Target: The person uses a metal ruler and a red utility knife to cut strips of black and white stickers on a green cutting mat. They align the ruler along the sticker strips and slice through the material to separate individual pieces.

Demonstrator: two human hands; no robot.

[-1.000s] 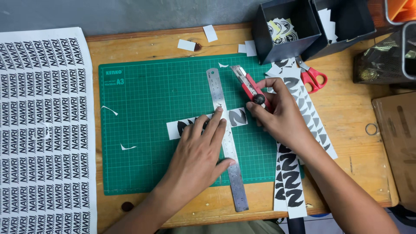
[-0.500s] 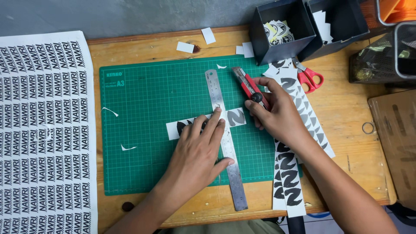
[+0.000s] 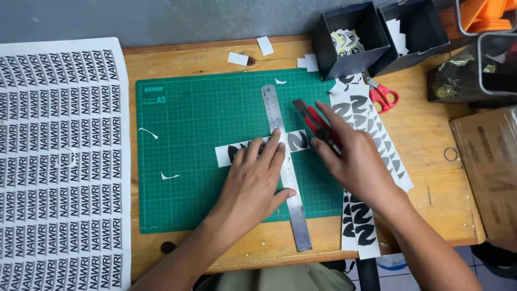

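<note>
On the green cutting mat, a short white sticker strip printed with black curved shapes lies crosswise under a steel ruler. The left hand lies flat, fingers spread narrowly, pressing both ruler and strip down. Just right of the ruler, the right hand is closed around a red utility knife, its tip pointing up and away, close to the strip's right end.

The mat sits on a worn wooden table against a grey wall. Three small white offcuts lie on the mat, and four white paper scraps rest on the wood beyond its far edge. To the right, several long strips of the same black shapes pass under the right forearm and overhang the near edge. One pair of red-handled scissors lies beside them. Two dark open boxes stand at the far right corner, one holding round stickers, the other white slips. A wire mesh basket and a brown cardboard piece sit further right, with a small metal ring between. One large printed sticker sheet covers the left side.
</note>
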